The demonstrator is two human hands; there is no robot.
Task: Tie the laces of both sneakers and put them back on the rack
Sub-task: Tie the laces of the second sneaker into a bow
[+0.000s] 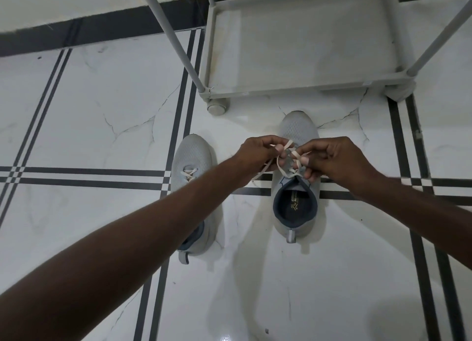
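Note:
Two light grey sneakers stand on the white marble floor, toes pointing away from me. Over the tongue of the right sneaker both hands work its pale laces. My left hand pinches one lace strand, and my right hand pinches another close beside it. The strands cross between my fingertips. The left sneaker sits apart to the left, its laces lying across the tongue; my left forearm hides its heel half.
A grey shoe rack stands just beyond the sneakers, its bottom shelf bare, with poles rising at the corners and a round foot near the left sneaker's toe. Black stripes run across the floor tiles.

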